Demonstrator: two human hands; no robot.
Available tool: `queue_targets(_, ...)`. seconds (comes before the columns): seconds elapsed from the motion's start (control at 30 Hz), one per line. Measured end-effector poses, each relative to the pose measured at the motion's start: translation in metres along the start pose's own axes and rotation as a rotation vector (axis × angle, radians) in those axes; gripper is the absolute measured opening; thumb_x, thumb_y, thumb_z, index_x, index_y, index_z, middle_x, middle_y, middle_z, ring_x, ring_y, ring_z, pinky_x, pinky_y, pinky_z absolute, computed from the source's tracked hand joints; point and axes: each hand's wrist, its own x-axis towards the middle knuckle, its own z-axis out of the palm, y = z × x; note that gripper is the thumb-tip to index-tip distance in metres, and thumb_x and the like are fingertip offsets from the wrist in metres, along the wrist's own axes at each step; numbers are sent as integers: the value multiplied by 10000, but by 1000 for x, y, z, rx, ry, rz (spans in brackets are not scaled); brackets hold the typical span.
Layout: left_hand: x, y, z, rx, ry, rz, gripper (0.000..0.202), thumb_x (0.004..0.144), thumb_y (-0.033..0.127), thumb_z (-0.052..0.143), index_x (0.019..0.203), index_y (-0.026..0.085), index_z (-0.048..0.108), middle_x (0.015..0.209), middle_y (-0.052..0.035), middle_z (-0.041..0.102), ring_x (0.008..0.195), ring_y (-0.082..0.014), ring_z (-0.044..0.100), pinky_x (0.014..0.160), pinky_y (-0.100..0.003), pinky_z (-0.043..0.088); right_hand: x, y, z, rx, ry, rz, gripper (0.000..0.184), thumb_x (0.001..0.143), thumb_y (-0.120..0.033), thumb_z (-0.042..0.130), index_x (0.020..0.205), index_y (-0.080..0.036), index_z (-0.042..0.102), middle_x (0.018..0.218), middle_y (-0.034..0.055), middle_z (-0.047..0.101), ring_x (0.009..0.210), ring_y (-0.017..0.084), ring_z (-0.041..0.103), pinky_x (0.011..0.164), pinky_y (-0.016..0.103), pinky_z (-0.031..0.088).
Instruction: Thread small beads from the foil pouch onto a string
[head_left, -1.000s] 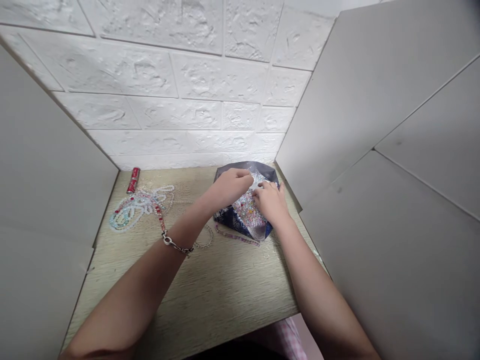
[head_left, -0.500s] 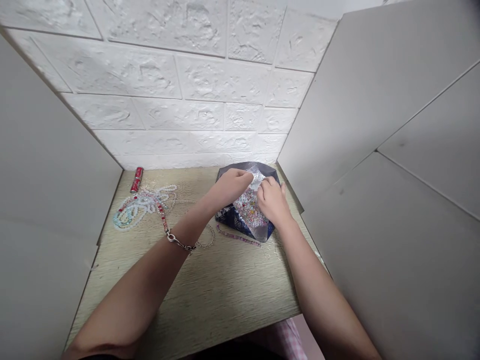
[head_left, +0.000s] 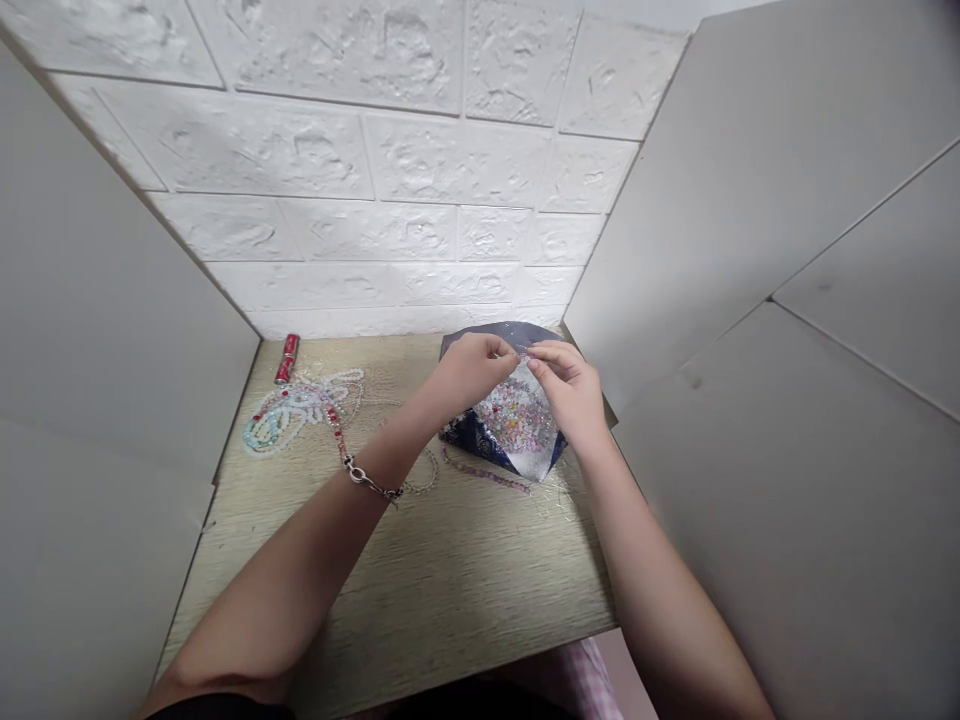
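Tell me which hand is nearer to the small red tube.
Left. The left hand is above the blue pouch, right of the red tube; the right hand is beside it, further right.

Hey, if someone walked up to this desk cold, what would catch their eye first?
The left hand and right hand meet at the fingertips over a clear plastic bag of colourful beads lying on a dark blue patterned cloth pouch at the light wooden table's back right. A pale tangle of beaded strings sprawls at back left, beside a small red cylinder.
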Motion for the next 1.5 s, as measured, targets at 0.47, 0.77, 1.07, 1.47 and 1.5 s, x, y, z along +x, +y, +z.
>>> queue_targets(0.47, -1, -1, 2, 66, -19, 41, 287, 698, 352, 446, 714, 145, 644, 531, 21, 445, 502, -63, 321, 491, -216, 248, -2, 0, 4, 398, -47, 249, 141, 618, -236, 673, 750, -223, 624, 773, -15, 598, 729, 106, 555, 753, 289, 450)
queue_targets(0.77, -2, 2, 1, -59, -46, 13, 288, 675, 370, 473, 723, 141, 640, 577, 15, 482, 525, -60, 349, 497, -205, 263, -4, -5, 8, 708, -65, 367, 182, 572, -222, 716, 721, -216, 613, 686, -43, 601, 689, 76, 559, 740, 236, 460)
queue_targets(1.07, -2, 1, -1, -7, -72, 4, 272, 676, 369, 472, 692, 149, 631, 541, 23, 426, 504, -58, 316, 478, -216, 229, -4, -6, 7, 664, -83, 382, 192, 546, -231, 730, 706, -212, 624, 700, -36, 611, 690, 82, 562, 718, 229, 468)
queue_targets(1.47, -4, 3, -13, -75, -171, -19, 297, 684, 411, 497, 555, 146, 535, 482, 33, 318, 459, -57, 243, 457, -236, 174, -4, -1, 7, 519, -145, 333, 197, 574, -265, 711, 744, -219, 624, 719, -24, 625, 698, 111, 580, 739, 287, 480)
queue_targets(1.5, -4, 2, -13, -92, -180, -19, 297, 686, 414, 497, 572, 145, 551, 484, 33, 327, 460, -57, 247, 460, -234, 177, -4, -1, 7, 515, -135, 333, 202, 570, -267, 714, 744, -217, 623, 720, -23, 625, 699, 112, 580, 741, 288, 481)
